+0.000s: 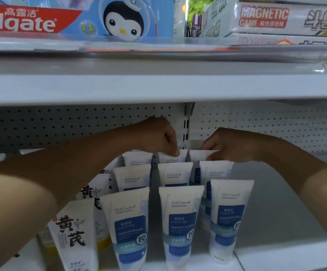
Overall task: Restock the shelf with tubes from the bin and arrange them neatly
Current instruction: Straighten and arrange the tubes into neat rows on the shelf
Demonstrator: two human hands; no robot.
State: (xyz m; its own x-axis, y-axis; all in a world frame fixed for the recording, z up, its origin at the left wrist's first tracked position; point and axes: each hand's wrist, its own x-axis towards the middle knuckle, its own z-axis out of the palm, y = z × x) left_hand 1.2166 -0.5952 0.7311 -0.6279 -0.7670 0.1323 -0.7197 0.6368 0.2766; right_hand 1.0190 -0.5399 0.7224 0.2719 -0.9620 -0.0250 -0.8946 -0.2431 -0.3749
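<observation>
1. Labels first: the white-and-blue tubes [180, 222] I'm working on are reading "Oil Control" in script, with a blue panel saying "LAO LI SHI" plus Chinese text. They're standing cap-down in three columns, three deep.
2. Left of them, white tubes with big black characters [72, 229] are leaning a bit. Up top, a Colgate kids' box [76, 16] with a penguin and "2-5", and a "MAGNETIC GAME" box [266, 18] beside it.
3. All of it's sitting on a white metal shelf [287, 212] with a pegboard back panel [61, 126]; the right part of the shelf is bare.
4. My left hand [156, 137] is curling over and pinching the crimped top edge of the back middle tube [171, 156].
5. My right hand [227, 144] is gripping the top edge of the back right tube [198, 154], fingers tucked behind it.
</observation>
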